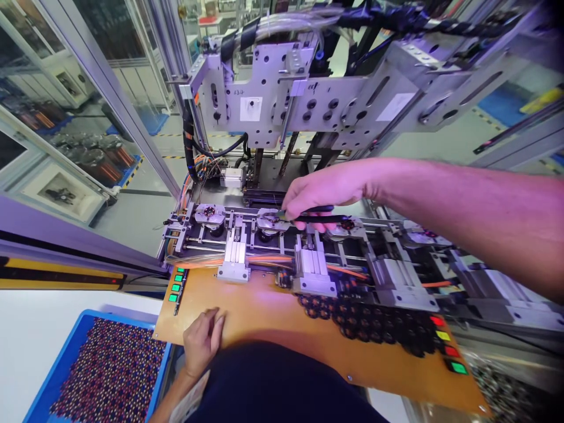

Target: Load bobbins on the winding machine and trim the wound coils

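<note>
My right hand (315,191) reaches over the machine from the right and grips dark-handled pliers (319,218). The tips of the pliers are at the second round fixture (268,219) from the left. My left hand (203,339) rests on the orange panel (264,317) near its left front edge, fingers curled; whether anything is inside them is hidden. A ring-shaped part (209,211) sits in the leftmost fixture. Another ring part (347,225) shows in the fixture below my right wrist.
A blue tray (79,329) of small parts stands at the lower left. Black round parts (374,320) cover the panel's right half, near lit buttons (458,367). Metal plates (264,94) with cables hang above the fixtures. Silver cylinder blocks (312,273) stand in front of them.
</note>
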The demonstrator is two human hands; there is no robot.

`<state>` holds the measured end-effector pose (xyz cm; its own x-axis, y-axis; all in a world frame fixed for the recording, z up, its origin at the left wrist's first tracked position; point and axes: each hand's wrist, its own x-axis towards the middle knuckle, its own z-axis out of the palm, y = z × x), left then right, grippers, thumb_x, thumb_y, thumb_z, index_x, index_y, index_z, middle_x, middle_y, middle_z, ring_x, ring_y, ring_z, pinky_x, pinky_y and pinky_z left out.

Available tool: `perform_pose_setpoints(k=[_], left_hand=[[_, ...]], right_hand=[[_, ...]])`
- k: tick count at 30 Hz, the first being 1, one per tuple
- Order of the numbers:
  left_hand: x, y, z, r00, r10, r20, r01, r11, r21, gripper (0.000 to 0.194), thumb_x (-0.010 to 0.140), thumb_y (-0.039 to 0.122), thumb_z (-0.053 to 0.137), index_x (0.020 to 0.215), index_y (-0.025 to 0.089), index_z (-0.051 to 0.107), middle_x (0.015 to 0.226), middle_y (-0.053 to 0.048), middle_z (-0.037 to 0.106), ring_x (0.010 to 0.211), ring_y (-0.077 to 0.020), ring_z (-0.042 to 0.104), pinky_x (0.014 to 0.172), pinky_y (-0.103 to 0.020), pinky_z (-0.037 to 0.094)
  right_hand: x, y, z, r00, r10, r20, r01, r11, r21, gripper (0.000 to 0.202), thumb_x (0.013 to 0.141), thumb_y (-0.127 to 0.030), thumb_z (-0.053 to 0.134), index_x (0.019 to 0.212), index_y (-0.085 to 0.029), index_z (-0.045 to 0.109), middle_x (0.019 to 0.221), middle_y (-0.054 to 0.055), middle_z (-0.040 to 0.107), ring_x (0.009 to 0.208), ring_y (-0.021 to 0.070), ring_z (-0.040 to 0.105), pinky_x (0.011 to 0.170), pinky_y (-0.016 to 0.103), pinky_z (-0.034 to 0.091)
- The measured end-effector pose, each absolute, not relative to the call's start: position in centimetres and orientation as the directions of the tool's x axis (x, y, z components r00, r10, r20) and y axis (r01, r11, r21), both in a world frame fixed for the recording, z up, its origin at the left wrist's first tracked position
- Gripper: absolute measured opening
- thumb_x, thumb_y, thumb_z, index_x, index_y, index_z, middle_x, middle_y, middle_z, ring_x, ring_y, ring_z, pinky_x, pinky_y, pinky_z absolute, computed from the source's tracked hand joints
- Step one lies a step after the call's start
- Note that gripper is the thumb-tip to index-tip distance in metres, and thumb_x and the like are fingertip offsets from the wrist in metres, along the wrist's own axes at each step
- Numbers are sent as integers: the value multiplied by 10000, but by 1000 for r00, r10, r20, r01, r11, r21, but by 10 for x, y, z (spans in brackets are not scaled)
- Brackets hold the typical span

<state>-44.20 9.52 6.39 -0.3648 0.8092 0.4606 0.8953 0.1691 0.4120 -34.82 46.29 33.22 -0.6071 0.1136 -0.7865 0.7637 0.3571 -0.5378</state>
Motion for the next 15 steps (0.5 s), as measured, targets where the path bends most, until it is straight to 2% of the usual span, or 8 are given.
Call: perform_pose_setpoints(k=[2, 4, 8, 11, 15], left_hand=[[-442, 95, 64, -366, 807, 463, 896, 173, 408, 167, 958, 257, 568, 1055, 146, 647, 821, -64, 744, 710, -164, 734, 659, -241, 578], [-442, 95, 65, -368, 806, 464, 898, 178, 403, 169, 962, 268, 564, 1054, 152, 645, 824, -62, 747, 709, -163, 735, 662, -242, 579], [-441, 96, 65, -370, 805, 463, 901, 191, 389, 174, 974, 285, 544, 1044, 159, 641, 837, -63, 755, 719, -161, 738, 680, -243, 581], [-442, 96, 66, -366, 809, 460, 904, 192, 382, 175, 974, 292, 543, 1037, 165, 645, 843, -61, 758, 726, -164, 741, 685, -245, 579], [-444, 97, 64, -354, 814, 460, 909, 184, 374, 175, 960, 302, 565, 1028, 169, 657, 870, -62, 763, 747, -175, 745, 695, -256, 573]], right_hand=[[-343, 462, 342, -695, 83, -714, 694, 338, -636, 184, 938, -161, 534, 801, -94, 637, 583, -12, 577, 486, 72, 589, 476, 136, 478], [-334, 465, 354, -729, 79, -679, 660, 343, -668, 191, 962, -154, 488, 914, -71, 654, 598, -22, 604, 481, 57, 583, 486, 116, 447], [-310, 485, 372, -618, 176, -766, 746, 438, -502, 261, 959, -153, 449, 1081, -27, 642, 694, -24, 671, 516, 42, 615, 526, 101, 405], [-288, 501, 372, -518, 229, -824, 800, 471, -372, 279, 945, -177, 457, 997, 15, 653, 692, -7, 675, 580, 64, 653, 559, 106, 413], [-261, 509, 366, -456, 289, -842, 847, 431, -310, 285, 952, -180, 469, 909, 38, 648, 633, -2, 648, 555, 76, 648, 555, 111, 425]])
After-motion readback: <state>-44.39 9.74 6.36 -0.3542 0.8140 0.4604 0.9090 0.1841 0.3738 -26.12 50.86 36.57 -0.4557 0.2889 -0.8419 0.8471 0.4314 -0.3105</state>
